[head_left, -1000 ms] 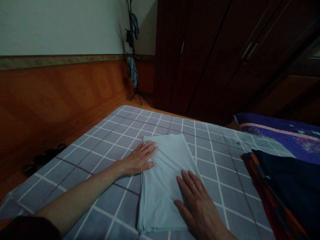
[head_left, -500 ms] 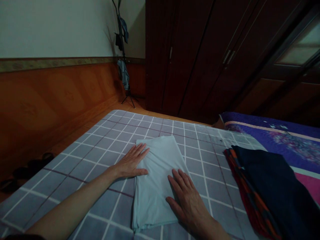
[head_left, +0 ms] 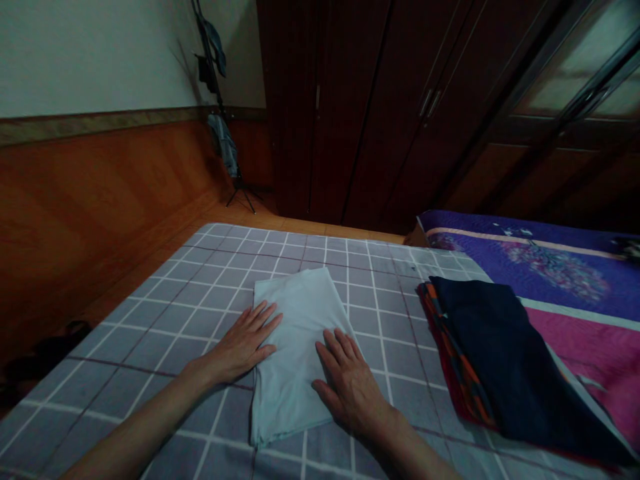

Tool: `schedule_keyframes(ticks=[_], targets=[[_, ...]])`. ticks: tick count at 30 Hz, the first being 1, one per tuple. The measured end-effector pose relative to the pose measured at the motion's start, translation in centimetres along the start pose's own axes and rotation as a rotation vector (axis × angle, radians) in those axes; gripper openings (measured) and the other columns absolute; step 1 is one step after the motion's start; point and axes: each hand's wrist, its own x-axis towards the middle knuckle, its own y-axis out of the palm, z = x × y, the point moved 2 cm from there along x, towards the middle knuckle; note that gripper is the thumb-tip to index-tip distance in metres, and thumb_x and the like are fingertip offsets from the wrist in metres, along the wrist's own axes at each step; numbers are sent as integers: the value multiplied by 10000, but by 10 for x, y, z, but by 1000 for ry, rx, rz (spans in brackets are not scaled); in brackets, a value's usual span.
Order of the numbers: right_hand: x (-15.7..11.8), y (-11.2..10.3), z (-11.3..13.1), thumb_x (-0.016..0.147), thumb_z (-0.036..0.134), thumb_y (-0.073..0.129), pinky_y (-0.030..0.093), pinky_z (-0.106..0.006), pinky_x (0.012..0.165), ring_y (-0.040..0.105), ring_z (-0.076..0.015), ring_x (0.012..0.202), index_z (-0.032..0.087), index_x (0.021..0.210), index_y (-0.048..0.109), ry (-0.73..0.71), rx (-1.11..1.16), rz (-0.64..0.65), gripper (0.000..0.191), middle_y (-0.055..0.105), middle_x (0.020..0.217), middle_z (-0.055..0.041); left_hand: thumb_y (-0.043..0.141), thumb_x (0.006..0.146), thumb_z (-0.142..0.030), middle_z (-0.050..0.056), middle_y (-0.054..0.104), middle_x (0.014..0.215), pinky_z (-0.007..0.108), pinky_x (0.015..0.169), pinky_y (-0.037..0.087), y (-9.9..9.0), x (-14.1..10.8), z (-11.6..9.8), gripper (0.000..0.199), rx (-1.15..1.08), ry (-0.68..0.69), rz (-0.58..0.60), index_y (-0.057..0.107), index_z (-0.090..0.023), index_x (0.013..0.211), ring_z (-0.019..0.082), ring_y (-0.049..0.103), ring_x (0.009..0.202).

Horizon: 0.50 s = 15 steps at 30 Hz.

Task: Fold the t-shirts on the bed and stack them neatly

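Note:
A pale, light-blue folded cloth (head_left: pixel 295 373), perhaps a garment, lies flat on the grey checked bed sheet (head_left: pixel 195 320). My left hand (head_left: pixel 245 343) rests on its left edge with the fingers spread and the palm down. On the right edge lies my right hand (head_left: pixel 346 380), flat, its fingers stretched out and the thumb apart. Neither hand grips the cloth. The cloth's underside is hidden, and faint creases run across its top.
To the right is a stack of folded clothes (head_left: pixel 493 353), dark navy on top with orange and red below. Beyond it spreads a purple and pink floral cover (head_left: pixel 555 267). A dark wardrobe (head_left: pixel 350 120) and a coat stand (head_left: pixel 220 113) stand past the bed's far edge.
The view has swung to the right, so everything sits further left in it. My left hand has slid slightly nearer along the cloth's edge. My right hand stays on the cloth.

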Motion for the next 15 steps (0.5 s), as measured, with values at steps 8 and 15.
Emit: schedule_keyframes(ticks=[8, 15], targets=[[0, -1, -1, 841, 307, 568, 311, -547, 1079, 241, -359, 1375, 134, 1374, 447, -22, 4, 20, 573, 348, 1472, -171, 493, 888, -504, 66, 136, 1555, 551, 1106, 249, 4, -50, -51, 703, -32, 49, 0, 156, -333, 1481, 337, 201, 1404], [-17, -12, -16, 826, 242, 533, 407, -534, 1002, 336, -358, 1331, 140, 1346, 458, 123, -60, -68, 535, 395, 1437, -179, 519, 865, -434, 78, 403, 1461, 443, 1040, 407, 24, -71, -48, 603, -98, -235, -197, 361, -285, 1428, 291, 425, 1296]])
